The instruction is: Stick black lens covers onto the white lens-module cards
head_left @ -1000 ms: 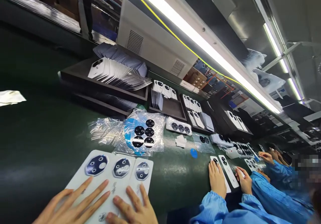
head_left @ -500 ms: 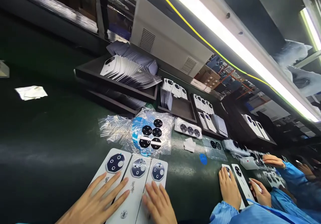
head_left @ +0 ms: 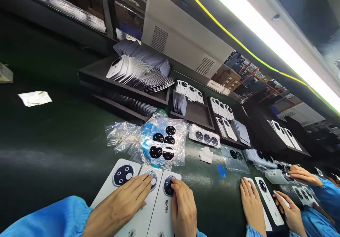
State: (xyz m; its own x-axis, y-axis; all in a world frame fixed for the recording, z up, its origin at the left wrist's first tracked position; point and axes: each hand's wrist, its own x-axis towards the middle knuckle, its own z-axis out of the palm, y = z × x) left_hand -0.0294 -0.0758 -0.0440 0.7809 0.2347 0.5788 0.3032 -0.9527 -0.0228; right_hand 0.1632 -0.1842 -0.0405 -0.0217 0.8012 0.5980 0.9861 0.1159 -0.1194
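Observation:
Three white phone back panels lie side by side before me: a left panel (head_left: 104,191), a middle panel (head_left: 142,217) and a right panel (head_left: 158,214). Each bears a dark octagonal camera piece near its top. My left hand (head_left: 123,200) lies slanted over the left and middle panels, fingers stretched out and close together, its fingertips by the middle camera piece (head_left: 153,186). My right hand (head_left: 184,203) is curled at the right panel, with thumb and forefinger at the edge of its camera piece (head_left: 167,186). Whatever lies between those fingertips is hidden.
Beyond the panels lies a clear plastic bag (head_left: 180,148) with dark octagonal pieces. Black trays (head_left: 124,88) hold stacked panels behind it. White paper scraps (head_left: 206,155) and a blue piece (head_left: 221,171) lie to the right. Co-workers' hands (head_left: 251,201) handle panels at far right.
My left hand has moved up and right, from spread across the panels to the middle camera piece. My right hand has risen to the right camera piece and curled. The view has shifted slightly.

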